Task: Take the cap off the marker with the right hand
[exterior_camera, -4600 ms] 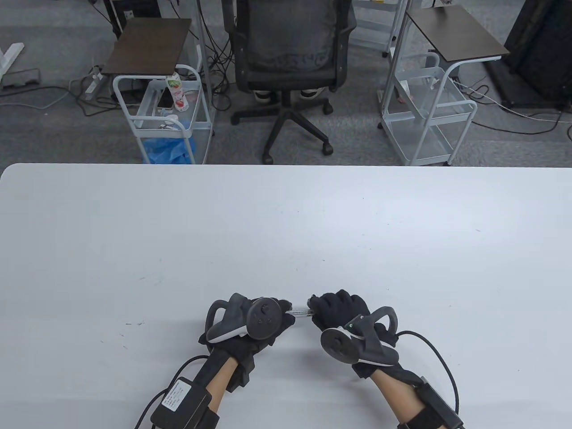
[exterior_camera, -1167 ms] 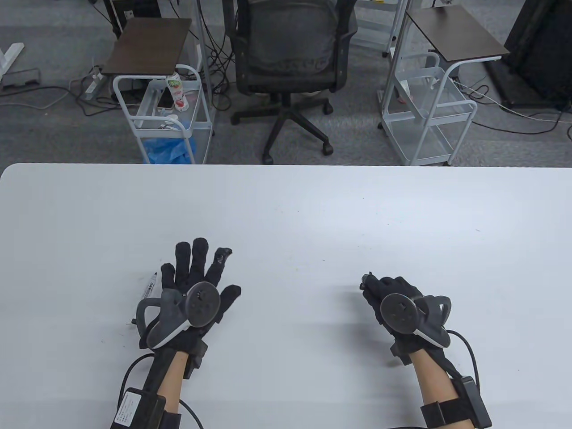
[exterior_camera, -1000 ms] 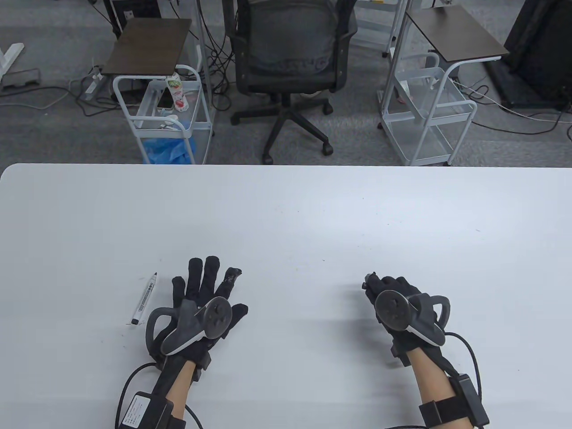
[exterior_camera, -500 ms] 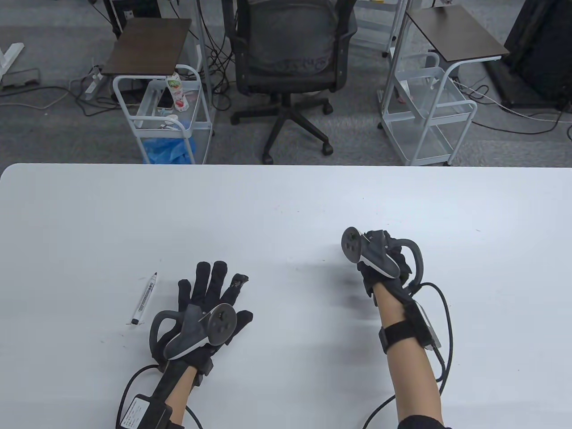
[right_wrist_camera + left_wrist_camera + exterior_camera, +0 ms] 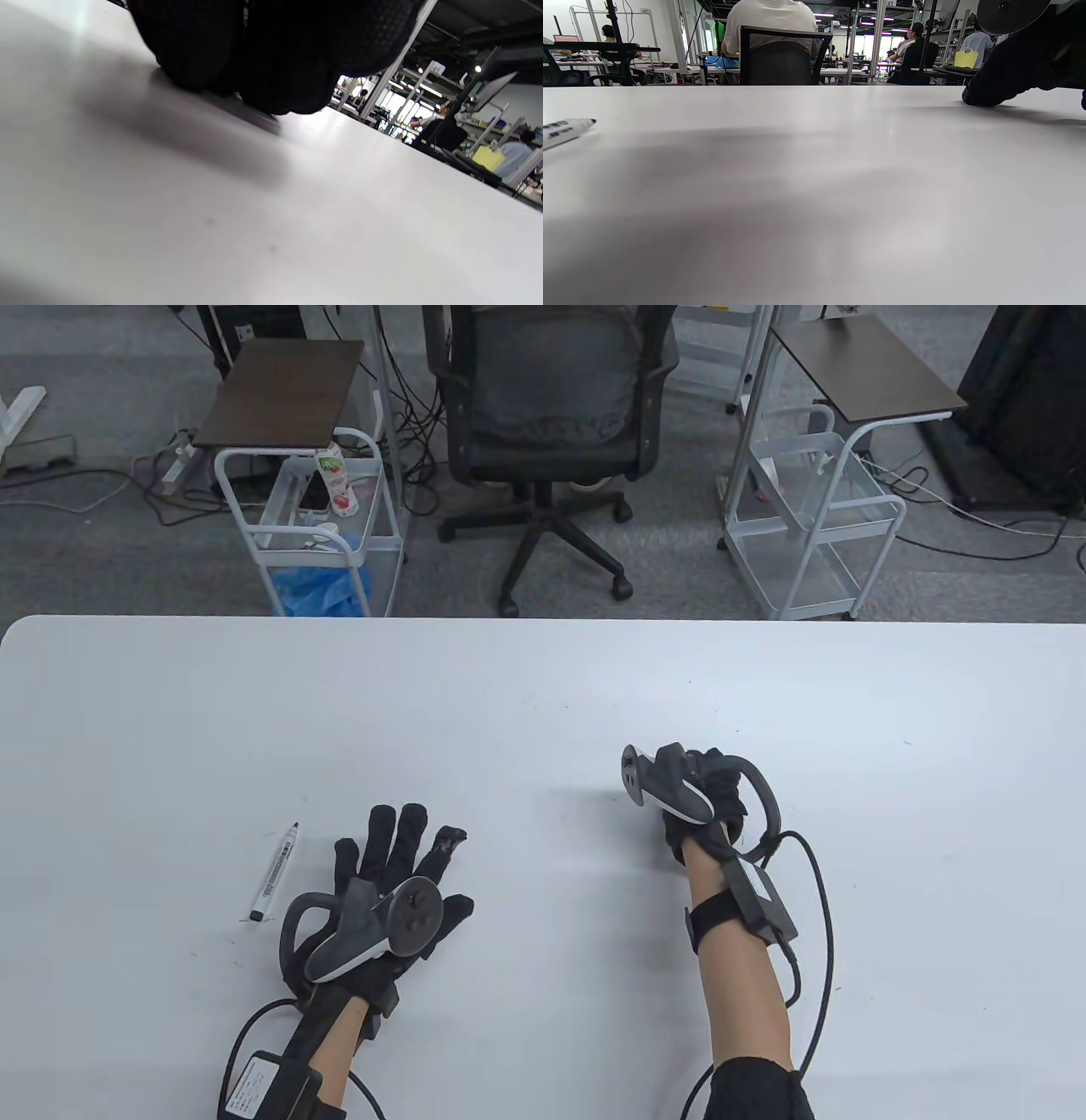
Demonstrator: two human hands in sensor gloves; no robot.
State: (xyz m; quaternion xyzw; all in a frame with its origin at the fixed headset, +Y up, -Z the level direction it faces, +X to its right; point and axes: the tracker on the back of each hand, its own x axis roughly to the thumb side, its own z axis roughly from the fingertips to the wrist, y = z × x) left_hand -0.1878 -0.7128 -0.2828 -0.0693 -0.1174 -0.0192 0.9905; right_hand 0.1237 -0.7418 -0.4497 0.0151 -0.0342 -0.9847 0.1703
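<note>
White tabletop [image 5: 543, 687] fills the lower half of the table view, with both gloved hands on it. The marker [image 5: 274, 872] lies at lower left of that frame, uncapped, its dark tip pointing up the picture, just beside the left hand [image 5: 399, 869] but apart from it. That hand lies flat with its fingers spread wide and holds nothing.

The right hand [image 5: 708, 802], right of centre, is curled and turned on its side, tracker facing left; from above the fingers are hidden under it. The right wrist view adds what the table view lacks: bunched dark fingers [image 5: 271, 55] (filling the top of that frame) pressed down close to the table, casting a shadow beneath. Whether they grip the marker cap cannot be told, since no cap shows in any view.

The left wrist view, low over the surface, catches the marker's tip end [image 5: 568, 129] at its left edge and the right hand [image 5: 1018, 67] resting on the table at upper right.
</note>
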